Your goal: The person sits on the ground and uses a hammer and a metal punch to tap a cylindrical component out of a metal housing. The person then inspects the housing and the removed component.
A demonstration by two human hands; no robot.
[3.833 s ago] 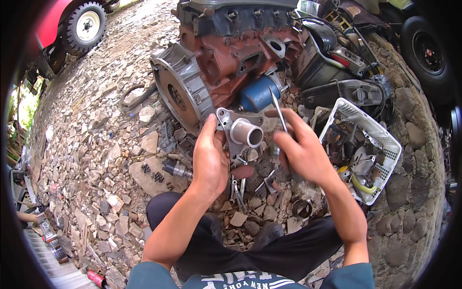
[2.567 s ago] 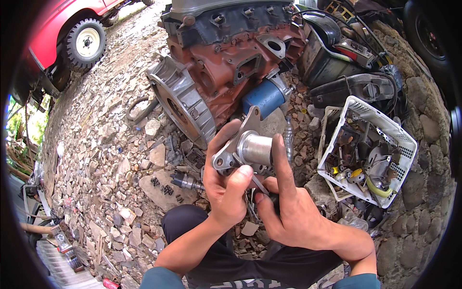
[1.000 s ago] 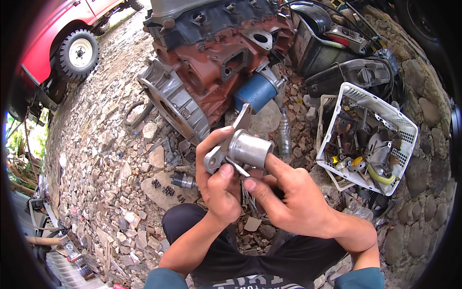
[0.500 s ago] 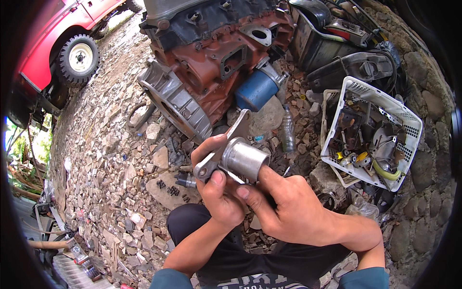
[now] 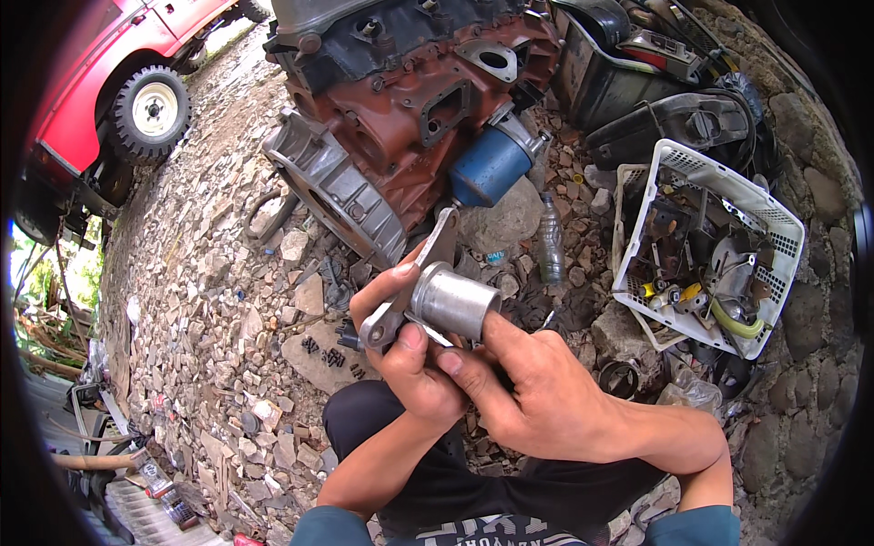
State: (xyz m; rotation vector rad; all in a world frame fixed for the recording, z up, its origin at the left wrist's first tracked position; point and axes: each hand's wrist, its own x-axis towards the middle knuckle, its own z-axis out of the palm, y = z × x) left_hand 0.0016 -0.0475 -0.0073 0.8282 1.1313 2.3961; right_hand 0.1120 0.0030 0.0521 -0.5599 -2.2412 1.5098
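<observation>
My left hand [image 5: 414, 369] is closed around a grey metal flanged part with a short cylindrical sleeve [image 5: 455, 300], tilted to the right, its thumb below a bolt hole. My right hand [image 5: 546, 396] holds a thin metal tool [image 5: 430, 335] against the flange's underside, thumb near my left thumb and index finger at the sleeve's open end. The tool's lower part is hidden by fingers. Just beyond my hands stands a rust-red engine block [image 5: 382, 109] with a black upper section, a blue cylindrical filter [image 5: 487, 173] and a silver housing [image 5: 332, 187] at its left.
At right are a white crate [image 5: 774, 255] of metal parts, a plastic bottle [image 5: 551, 237], black parts [image 5: 665, 127] and a stone edge [image 5: 806, 337]. A red vehicle [image 5: 68, 91] stands back left. Rubble [image 5: 209, 300] covers the ground, with a flat stone [image 5: 309, 341] left of my hands.
The tool, upright apart from the part at first, moved down against the flange as the part turned sideways. In the last second both hands drifted slightly left, still gripping.
</observation>
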